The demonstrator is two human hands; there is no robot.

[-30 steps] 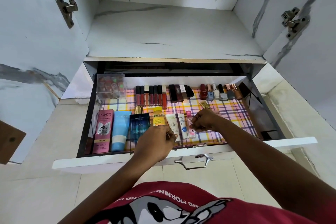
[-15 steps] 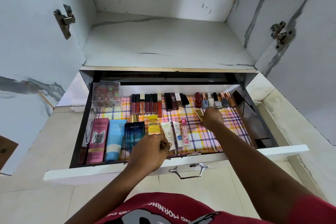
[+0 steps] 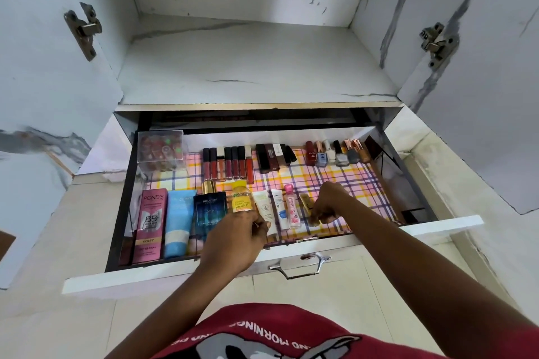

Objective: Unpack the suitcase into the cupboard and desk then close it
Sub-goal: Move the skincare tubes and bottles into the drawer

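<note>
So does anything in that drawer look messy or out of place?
Nothing stands out. The front row and back rows lie in neat lines on the checked liner; the right hand holds a small gold tube beside the front row.

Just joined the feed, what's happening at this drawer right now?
A person is laying out cosmetics in the open cupboard drawer, which is lined with plaid paper. The right hand pinches a small gold tube at the end of the front row, beside the pink Gulabari bottle. The left hand holds the bottom of the yellow Garnier bottle. Lip glosses and nail polishes line the back.
</note>
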